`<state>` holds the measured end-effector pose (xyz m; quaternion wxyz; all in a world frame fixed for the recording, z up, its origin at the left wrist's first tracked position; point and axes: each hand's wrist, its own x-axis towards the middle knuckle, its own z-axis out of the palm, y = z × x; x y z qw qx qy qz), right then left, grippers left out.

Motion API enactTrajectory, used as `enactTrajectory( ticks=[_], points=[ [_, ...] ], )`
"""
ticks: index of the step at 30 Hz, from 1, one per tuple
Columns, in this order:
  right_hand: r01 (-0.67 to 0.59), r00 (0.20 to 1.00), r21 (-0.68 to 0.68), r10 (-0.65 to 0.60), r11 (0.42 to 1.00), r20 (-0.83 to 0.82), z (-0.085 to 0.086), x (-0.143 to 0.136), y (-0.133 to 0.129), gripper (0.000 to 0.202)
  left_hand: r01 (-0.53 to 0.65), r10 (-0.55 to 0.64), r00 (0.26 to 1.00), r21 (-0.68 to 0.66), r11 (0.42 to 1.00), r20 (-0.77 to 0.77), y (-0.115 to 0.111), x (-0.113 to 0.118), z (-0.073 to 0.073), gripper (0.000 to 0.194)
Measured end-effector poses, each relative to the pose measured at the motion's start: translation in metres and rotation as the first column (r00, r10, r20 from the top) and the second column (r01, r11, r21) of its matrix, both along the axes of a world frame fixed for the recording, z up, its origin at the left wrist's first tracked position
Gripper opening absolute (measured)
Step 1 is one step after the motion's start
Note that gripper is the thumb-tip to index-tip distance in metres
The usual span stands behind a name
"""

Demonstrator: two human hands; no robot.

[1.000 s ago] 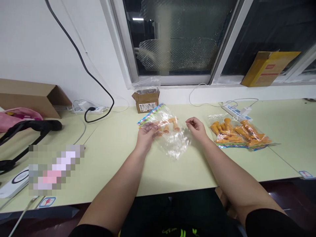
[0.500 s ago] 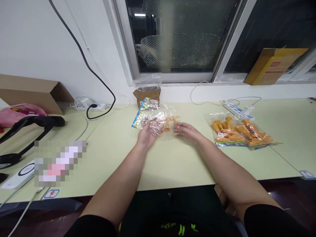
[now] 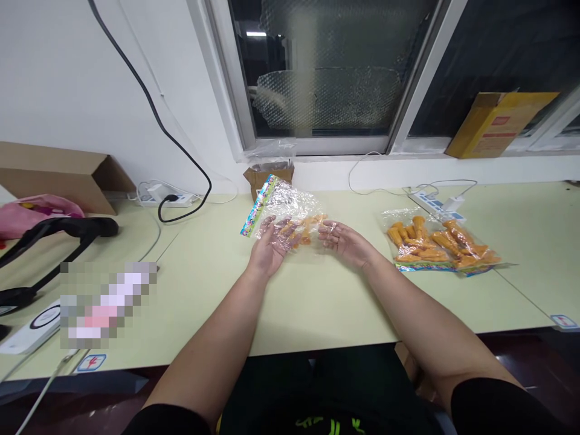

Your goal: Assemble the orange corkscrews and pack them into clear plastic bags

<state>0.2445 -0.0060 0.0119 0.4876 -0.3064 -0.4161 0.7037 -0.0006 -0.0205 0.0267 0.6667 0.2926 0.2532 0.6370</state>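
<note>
Between my hands lies a clear plastic bag (image 3: 296, 202) with a colourful header strip at its upper left. Orange pieces (image 3: 307, 231) show inside it. My left hand (image 3: 270, 246) is at the bag's left side, palm up, its fingers spread under or against the film. At the right edge of the bag, my right hand (image 3: 345, 241) has its fingers apart and touches the plastic. Further right, two clear bags of orange pieces (image 3: 419, 235) lie side by side on the pale table (image 3: 317, 314).
A small cardboard box (image 3: 267, 175) stands behind the bag. Power strips (image 3: 435, 205) with white cables lie along the wall. On the left are a black strap frame (image 3: 58, 266), a pink bag (image 3: 36, 214), a large cardboard box (image 3: 54, 172) and a white box (image 3: 36, 329).
My left hand's fingers have spread out beneath the bag. My right hand has opened and turned more palm up. The orange pieces in the bag have shifted slightly left.
</note>
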Motion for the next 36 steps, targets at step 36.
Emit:
enactTrajectory(
  ticks=[36],
  points=[
    [-0.285, 0.926, -0.015, 0.271, 0.958, -0.264, 0.007, -0.029, -0.019, 0.047, 0.302, -0.328, 0.862, -0.128, 0.945, -0.387, -0.014, 0.015, -0.019, 0.044]
  ],
)
